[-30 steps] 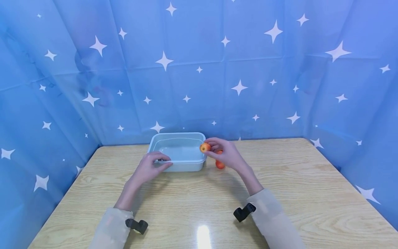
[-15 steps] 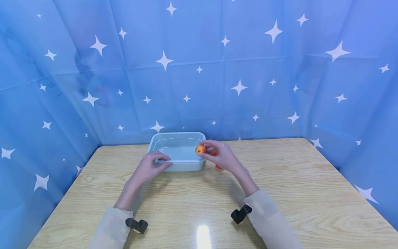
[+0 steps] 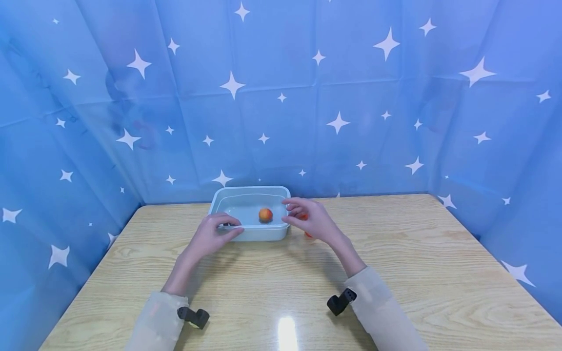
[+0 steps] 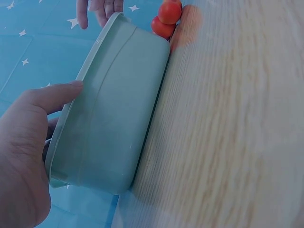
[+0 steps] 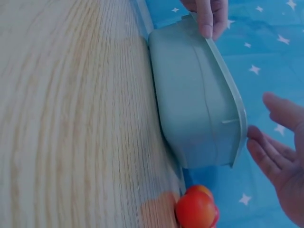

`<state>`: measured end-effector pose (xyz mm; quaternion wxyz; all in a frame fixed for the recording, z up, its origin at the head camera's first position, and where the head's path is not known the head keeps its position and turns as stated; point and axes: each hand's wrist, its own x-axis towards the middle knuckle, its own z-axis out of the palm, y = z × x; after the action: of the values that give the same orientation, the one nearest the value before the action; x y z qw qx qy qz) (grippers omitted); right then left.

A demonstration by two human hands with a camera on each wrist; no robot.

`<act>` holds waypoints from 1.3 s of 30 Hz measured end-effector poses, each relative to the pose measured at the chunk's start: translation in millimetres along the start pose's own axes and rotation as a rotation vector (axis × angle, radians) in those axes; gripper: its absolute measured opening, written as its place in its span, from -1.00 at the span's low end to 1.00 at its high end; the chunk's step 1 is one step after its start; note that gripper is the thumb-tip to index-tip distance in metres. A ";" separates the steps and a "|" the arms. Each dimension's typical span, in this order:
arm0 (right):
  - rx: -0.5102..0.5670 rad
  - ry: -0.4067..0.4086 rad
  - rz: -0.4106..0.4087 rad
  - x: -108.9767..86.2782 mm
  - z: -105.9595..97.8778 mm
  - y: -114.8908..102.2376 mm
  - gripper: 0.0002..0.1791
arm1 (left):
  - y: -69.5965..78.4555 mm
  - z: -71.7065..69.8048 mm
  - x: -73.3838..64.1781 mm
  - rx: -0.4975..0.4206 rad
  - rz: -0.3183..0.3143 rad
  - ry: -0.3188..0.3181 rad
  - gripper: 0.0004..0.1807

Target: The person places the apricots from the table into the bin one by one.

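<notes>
A light blue plastic basin (image 3: 263,235) stands at the back of the table. Inside it lies a small red-and-yellow apple (image 3: 265,215). My left hand (image 3: 212,236) pinches the front left of the basin's rim, thumb outside and fingers over the inner side. By the right end of the rim is my right hand (image 3: 312,220), fingers spread and nothing between them. Several more red fruits (image 4: 163,28) rest on the table just right of the basin; in the head view my right hand mostly hides them. The right wrist view shows a red fruit (image 5: 195,209) close to the basin's end.
The wood-grain table (image 3: 263,292) stretches in front of the basin and to both sides. A blue curtain with white stars (image 3: 281,122) hangs behind and along both sides. Each sleeve carries a small black wrist camera (image 3: 341,301).
My right hand moved slightly left over the basin's edge and let go of the apple, which now lies in the basin. The left hand has stayed on the rim.
</notes>
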<state>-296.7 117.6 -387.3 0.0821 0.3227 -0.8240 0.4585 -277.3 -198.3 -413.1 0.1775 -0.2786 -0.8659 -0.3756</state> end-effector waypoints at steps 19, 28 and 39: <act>0.020 0.038 0.064 -9.7 -18.0 1.7 -0.52 | 2.9 -1.8 -0.9 -0.002 -0.019 -0.010 -0.81; 0.006 0.055 0.082 -15.7 -29.6 5.4 -0.55 | 2.5 -2.2 -1.0 0.002 -0.018 -0.009 -0.81; -0.043 0.067 0.090 -24.5 -41.3 14.0 -0.50 | 4.1 -2.2 -1.1 0.000 -0.016 -0.008 -0.83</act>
<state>-292.8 167.3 -384.3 0.0956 0.2679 -0.8441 0.4546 -273.7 -198.0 -410.0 0.1711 -0.2731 -0.8689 -0.3758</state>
